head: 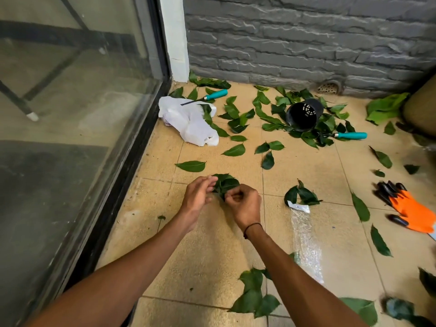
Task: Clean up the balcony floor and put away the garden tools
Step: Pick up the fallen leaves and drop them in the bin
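A small bunch of green leaves (225, 184) is held between both hands above the tan tiled floor (212, 251). My left hand (197, 197) pinches its left side, fingers curled at the leaf edge. My right hand (244, 204) grips the lower right of the bunch with curled fingers. Several loose leaves (236, 149) lie scattered over the tiles. One teal-handled tool (212, 95) rests across a white plastic bag (188, 121) near the back left corner. A second teal-handled tool (349, 135) lies half under leaves beside a tipped black pot (304, 114).
Orange and black garden gloves (408, 208) lie at the right. A clear plastic wrapper (304, 234) lies on the tiles right of my right arm. A glass sliding door (70, 138) bounds the left, a grey stone wall (306, 43) the back, with a drain grate (329, 87) at its foot.
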